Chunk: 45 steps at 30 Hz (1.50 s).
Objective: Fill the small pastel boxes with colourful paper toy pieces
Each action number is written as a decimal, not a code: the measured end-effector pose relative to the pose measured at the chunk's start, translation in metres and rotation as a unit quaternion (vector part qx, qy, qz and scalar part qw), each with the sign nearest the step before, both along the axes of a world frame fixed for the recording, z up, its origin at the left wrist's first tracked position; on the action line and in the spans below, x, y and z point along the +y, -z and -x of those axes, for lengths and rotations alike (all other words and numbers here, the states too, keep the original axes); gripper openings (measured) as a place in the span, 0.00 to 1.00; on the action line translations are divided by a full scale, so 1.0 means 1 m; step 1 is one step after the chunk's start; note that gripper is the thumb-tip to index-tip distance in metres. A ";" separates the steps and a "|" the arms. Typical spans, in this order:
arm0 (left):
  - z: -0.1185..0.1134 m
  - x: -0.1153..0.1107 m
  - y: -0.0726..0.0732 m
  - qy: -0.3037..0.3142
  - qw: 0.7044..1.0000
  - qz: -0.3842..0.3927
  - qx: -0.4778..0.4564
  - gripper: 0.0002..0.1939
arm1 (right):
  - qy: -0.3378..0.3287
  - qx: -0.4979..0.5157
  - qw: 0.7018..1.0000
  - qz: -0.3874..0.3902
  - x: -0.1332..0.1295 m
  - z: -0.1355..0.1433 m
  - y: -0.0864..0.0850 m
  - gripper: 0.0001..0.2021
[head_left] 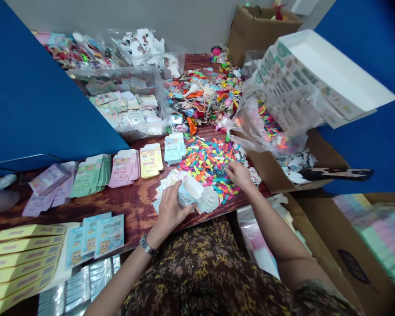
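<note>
Floral garment, six o'clock. Left hand held open box, centre; right hand, two o'clock from box, fingers narrow at colourful pieces, grip unclear. Seemingly picking step; next called for fine pinch.

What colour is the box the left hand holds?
The box is light blue outside; head view.

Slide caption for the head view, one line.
Left hand holds a light-blue box beside a multicolored pile of small pieces; right hand at the pile.
</note>
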<state>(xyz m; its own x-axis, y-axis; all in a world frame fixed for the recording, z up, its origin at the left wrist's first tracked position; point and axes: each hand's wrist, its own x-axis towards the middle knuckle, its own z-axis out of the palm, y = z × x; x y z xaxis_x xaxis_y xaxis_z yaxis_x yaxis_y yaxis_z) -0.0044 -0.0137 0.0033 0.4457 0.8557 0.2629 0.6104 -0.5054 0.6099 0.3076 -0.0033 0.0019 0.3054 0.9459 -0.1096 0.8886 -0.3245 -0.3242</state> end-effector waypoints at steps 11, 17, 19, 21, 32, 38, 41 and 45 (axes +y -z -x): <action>-0.024 0.006 -0.004 -0.025 0.998 0.002 0.057 0.39 | -0.242 0.236 0.938 -0.073 -0.007 0.071 -0.066 0.11; -0.021 0.003 -0.005 -0.027 0.997 0.004 0.069 0.40 | -0.313 0.013 0.937 -0.156 -0.011 0.108 -0.046 0.09; -0.018 0.006 -0.002 -0.037 0.998 0.006 0.053 0.40 | -0.337 0.073 0.922 -0.176 -0.013 0.114 -0.047 0.13; -0.016 0.010 0.003 -0.044 0.999 0.012 0.026 0.40 | -0.367 0.150 0.900 -0.182 -0.013 0.116 -0.052 0.14; 0.003 0.017 0.004 -0.095 0.992 0.069 -0.055 0.38 | -0.027 0.076 0.984 -0.161 0.143 0.003 -0.019 0.15; 0.006 0.014 0.006 -0.085 0.991 0.086 -0.058 0.37 | -0.040 0.115 0.987 -0.107 0.209 0.016 0.010 0.16; 0.004 0.015 0.006 -0.078 0.991 0.086 -0.062 0.38 | -0.020 0.127 0.987 -0.094 0.231 0.045 0.020 0.26; 0.005 0.017 0.001 -0.090 0.990 0.092 -0.064 0.38 | 0.020 0.159 0.984 -0.073 0.244 0.054 0.026 0.19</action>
<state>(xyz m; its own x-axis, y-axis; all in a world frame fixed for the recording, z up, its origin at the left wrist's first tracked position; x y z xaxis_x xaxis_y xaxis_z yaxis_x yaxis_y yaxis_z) -0.0092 0.0032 0.0022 0.2552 0.9568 0.1393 0.5916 -0.2685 0.7603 0.2533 0.2406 -0.0239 0.3146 0.9467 -0.0690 0.7224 -0.2859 -0.6296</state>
